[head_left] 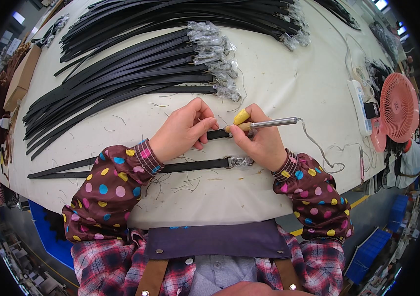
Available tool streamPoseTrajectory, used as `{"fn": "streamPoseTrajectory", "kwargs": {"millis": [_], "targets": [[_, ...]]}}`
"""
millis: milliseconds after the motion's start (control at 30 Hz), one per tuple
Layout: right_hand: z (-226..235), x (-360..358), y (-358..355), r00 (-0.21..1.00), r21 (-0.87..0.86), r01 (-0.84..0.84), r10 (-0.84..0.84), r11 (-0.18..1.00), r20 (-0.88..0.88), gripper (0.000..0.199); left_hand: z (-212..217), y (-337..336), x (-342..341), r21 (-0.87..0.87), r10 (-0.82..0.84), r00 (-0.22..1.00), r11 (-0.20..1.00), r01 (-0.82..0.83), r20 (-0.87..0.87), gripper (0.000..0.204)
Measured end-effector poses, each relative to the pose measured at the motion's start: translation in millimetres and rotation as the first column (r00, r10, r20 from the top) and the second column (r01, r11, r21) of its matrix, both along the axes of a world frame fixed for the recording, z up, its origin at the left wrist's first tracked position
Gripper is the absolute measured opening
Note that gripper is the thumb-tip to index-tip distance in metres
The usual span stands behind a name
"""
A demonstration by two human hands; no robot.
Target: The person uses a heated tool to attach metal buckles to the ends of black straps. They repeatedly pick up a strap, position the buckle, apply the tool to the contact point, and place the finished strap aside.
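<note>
— What colour are the belts [136, 74]?
— Black, all of them. The strap [217, 134] by the left hand [180, 132] is black too.
— And the tool [264, 124] in the right hand [262, 143]?
— Silver, with a tan grip. The finger cap [241, 116] is yellow.
— The sleeves [109, 190]?
— Dark brown with pink, yellow and blue dots. The shirt [101, 261] is red plaid.
— The apron [215, 240]?
— Purple-grey, with brown straps.
— The tabletop [279, 79]?
— Cream. The fan [398, 107] is pink.
</note>
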State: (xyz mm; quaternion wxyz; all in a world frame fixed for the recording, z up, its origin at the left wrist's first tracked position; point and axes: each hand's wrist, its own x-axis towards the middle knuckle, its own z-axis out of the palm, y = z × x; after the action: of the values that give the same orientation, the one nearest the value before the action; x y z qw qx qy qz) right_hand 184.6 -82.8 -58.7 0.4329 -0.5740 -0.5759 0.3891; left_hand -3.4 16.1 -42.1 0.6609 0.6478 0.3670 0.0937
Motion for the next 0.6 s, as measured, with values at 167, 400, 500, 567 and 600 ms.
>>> {"fn": "streamPoseTrajectory", "kwargs": {"millis": [167, 400, 500, 567, 600], "targets": [[-3, 1, 0, 1.0, -0.016, 0.002, -0.001, 1.0, 0.011, 0.018, -2, 0, 0, -0.002, 0.0, 1.0, 1.0, 0.0, 0.007, 0.01], [0, 0, 0, 1.0, -0.012, 0.003, -0.003, 1.0, 0.008, 0.017, 3, 1, -2, 0.016, 0.034, 0.999, 0.999, -0.034, -0.02, 0.013], [-1, 1, -2, 0.998, -0.005, 0.038, -0.038, 0.999, -0.04, 0.016, 11, -1, -7, 0.521, -0.035, 0.981, 0.844, 0.131, -0.189, 0.02], [0, 1, -2, 0.995, 0.05, 0.068, -0.065, 0.996, -0.072, 0.017, 11, -4, -13, 0.719, -0.069, 0.956, 0.644, 0.26, -0.284, 0.023], [0, 1, -1, 0.993, 0.1, 0.085, -0.076, 0.991, -0.087, 0.017, 6, -5, -15, 0.727, -0.099, 0.95, 0.621, 0.292, -0.297, 0.024]]}}
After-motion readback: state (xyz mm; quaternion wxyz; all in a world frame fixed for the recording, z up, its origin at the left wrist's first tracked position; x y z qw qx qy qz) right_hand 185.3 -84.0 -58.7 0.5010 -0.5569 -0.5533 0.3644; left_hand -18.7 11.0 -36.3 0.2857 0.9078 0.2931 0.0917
